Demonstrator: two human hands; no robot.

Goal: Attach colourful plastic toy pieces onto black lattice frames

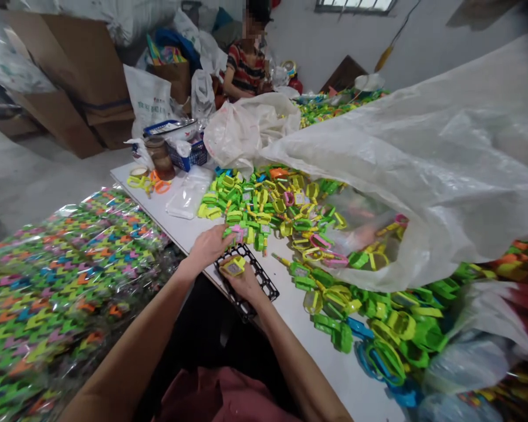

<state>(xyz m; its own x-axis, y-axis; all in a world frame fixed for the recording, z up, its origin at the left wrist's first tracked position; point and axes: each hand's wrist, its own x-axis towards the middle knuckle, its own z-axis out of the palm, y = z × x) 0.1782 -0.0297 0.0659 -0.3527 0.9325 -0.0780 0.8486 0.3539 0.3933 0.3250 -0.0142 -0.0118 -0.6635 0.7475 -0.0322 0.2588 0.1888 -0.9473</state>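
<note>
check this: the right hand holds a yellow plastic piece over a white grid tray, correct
The grid tray is black, not white. In the head view the right hand holds the yellow plastic piece over it.

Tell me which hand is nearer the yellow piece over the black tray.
Right. The right hand holds the yellow piece; the left hand is just up-left of it, at the edge of the toy pile.

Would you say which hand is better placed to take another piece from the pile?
Probably left: the left hand touches the pile, while the right hand holds a yellow piece over the tray.
</note>
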